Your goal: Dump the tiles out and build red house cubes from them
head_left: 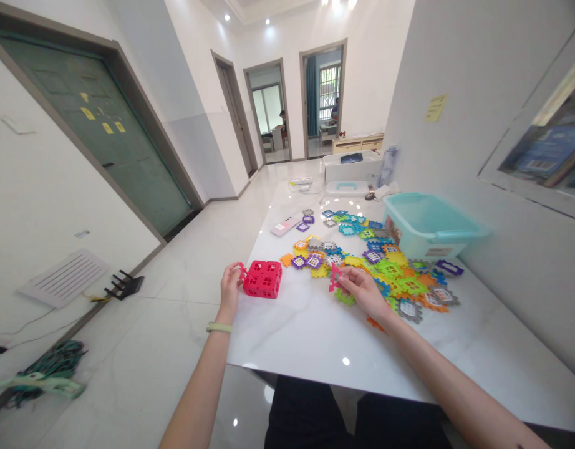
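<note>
A red box-like block [263, 279], joined from building pieces with window-like openings, stands on the white table. Just left of it, my left hand [230, 288] pinches a small red building piece [243, 272] with notched edges. Whether that piece touches the block, I cannot tell. My right hand [362, 290] holds another thin red building piece [333, 277] upright between thumb and fingers, a short way right of the block. Beyond and beneath the right hand spreads a pile of colourful notched building pieces [390, 269], several with window-like grids.
A turquoise bin [449, 236] stands against the right wall. A pink phone [285, 226] lies on the table's left side. Farther back are a lidded box [347, 189], cables [302, 183] and a white box [353, 167]. The table's left edge drops to the tiled floor.
</note>
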A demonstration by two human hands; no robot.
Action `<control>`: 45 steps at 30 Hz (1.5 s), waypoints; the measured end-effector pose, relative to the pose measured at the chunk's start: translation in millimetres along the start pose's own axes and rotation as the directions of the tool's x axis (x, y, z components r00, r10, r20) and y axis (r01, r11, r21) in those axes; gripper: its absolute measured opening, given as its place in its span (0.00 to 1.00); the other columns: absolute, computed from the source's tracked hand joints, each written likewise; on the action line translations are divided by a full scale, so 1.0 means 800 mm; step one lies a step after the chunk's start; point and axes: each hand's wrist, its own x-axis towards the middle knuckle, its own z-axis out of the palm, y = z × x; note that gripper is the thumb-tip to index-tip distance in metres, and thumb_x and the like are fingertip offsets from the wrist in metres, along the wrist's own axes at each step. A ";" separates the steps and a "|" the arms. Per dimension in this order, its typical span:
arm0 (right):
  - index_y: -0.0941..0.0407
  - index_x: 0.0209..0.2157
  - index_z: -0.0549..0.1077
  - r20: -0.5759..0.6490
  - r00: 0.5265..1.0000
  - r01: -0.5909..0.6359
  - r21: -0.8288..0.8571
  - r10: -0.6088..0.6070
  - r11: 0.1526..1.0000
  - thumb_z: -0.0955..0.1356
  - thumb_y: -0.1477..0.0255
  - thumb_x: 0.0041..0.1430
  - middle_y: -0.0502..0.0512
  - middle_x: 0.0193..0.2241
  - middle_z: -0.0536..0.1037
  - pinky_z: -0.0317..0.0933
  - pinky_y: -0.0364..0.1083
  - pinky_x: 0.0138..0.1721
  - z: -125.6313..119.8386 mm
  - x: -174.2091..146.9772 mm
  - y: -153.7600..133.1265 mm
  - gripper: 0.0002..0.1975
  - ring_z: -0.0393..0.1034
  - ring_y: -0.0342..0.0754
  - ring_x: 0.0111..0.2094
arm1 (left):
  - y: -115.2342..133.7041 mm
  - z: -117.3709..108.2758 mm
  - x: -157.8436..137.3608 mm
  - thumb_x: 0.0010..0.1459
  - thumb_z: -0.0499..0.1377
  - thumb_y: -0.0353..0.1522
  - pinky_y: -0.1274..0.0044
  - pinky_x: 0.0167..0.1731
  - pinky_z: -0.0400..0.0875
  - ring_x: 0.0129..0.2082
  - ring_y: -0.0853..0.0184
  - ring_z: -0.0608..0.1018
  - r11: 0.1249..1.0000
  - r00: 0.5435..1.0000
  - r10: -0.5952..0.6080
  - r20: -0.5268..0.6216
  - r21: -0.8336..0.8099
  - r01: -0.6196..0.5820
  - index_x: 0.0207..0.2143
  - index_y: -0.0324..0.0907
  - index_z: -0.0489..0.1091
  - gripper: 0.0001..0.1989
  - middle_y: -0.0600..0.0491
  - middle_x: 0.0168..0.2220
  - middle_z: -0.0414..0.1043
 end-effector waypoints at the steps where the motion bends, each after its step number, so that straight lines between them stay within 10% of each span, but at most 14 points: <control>1: 0.55 0.37 0.70 0.001 1.000 0.004 -0.005 -0.004 1.000 0.70 0.54 0.54 0.48 0.24 0.72 0.57 0.43 0.24 0.000 0.000 0.001 0.19 0.63 0.43 0.23 | 0.000 0.000 0.000 0.52 0.62 0.40 0.78 0.31 0.70 0.31 0.70 0.75 1.000 1.000 -0.006 0.000 -0.004 0.006 0.46 0.41 0.69 0.20 0.51 0.37 0.73; 21: 0.53 0.30 0.67 -0.057 0.998 0.014 -0.004 -0.014 1.000 0.68 0.52 0.56 0.49 0.22 0.71 0.55 0.44 0.23 0.003 0.006 0.002 0.18 0.61 0.43 0.21 | 0.000 0.021 -0.026 0.43 0.70 0.35 0.74 0.39 0.75 0.43 0.64 0.76 0.998 0.989 -0.040 0.143 0.045 0.034 0.54 0.48 0.61 0.35 0.49 0.48 0.66; 28: 0.54 0.29 0.67 0.019 0.999 -0.035 -0.011 0.035 0.999 0.71 0.52 0.51 0.50 0.21 0.74 0.60 0.44 0.24 0.044 0.030 -0.022 0.20 0.67 0.44 0.21 | 0.000 0.038 -0.057 0.38 0.72 0.30 0.71 0.41 0.76 0.48 0.60 0.74 0.997 0.979 -0.035 0.199 0.069 0.022 0.62 0.49 0.53 0.49 0.44 0.55 0.60; 45: 0.56 0.27 0.69 0.155 0.988 -0.031 0.043 0.024 0.999 0.72 0.64 0.51 0.49 0.26 0.73 0.61 0.41 0.28 0.097 0.077 -0.005 0.11 0.67 0.42 0.27 | -0.015 0.035 -0.057 0.44 0.70 0.30 0.68 0.45 0.74 0.55 0.56 0.70 0.991 0.966 0.017 0.257 0.127 -0.051 0.63 0.49 0.50 0.47 0.43 0.59 0.57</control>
